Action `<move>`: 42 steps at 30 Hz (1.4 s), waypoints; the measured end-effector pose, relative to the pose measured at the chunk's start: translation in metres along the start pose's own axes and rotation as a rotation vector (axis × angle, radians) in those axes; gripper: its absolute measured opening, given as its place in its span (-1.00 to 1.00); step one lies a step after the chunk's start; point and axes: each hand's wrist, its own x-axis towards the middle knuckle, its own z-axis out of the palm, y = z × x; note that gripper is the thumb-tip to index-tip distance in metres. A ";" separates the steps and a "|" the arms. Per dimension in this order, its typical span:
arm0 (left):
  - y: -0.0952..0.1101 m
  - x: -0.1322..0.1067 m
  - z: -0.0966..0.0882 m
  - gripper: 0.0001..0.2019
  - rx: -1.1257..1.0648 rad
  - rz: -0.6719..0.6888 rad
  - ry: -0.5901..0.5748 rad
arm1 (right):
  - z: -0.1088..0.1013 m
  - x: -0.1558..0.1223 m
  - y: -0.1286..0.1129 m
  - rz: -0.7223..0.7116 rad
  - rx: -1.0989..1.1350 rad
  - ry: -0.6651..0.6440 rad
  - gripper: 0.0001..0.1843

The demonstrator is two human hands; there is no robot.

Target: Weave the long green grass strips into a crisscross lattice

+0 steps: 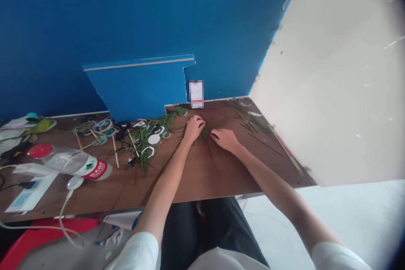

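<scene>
Both my hands rest on a brown wooden table [202,177] among thin green grass-like strips [205,136]. My left hand [193,128] has its fingers curled down onto the strips. My right hand [224,138] lies just to its right, fingers bent and pressed on the same small bunch. Whether either hand pinches a strip is too small to make out. A larger heap of green strips [148,135] with white rings and a white disc [154,139] lies to the left of my left hand.
A plastic water bottle [74,163] with a red cap lies at the left, near a white power strip [28,194] and cables. Wooden sticks [115,151], round fan frames [103,125] and a blue board [142,88] stand behind. More green strips [253,124] lie at the right.
</scene>
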 end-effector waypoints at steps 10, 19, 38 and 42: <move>-0.003 0.001 0.001 -0.87 -0.014 0.044 0.011 | 0.001 0.001 0.002 0.028 0.050 -0.003 -0.69; 0.008 0.001 -0.007 -0.84 0.003 0.012 0.033 | 0.008 0.004 0.007 -0.024 0.165 0.110 -0.69; 0.014 -0.032 -0.034 -0.37 0.260 0.091 -0.223 | 0.009 0.059 0.036 -0.288 0.264 -0.111 0.10; 0.012 -0.033 -0.026 -0.35 0.256 0.082 -0.236 | 0.014 0.062 0.040 -0.325 0.245 -0.105 0.09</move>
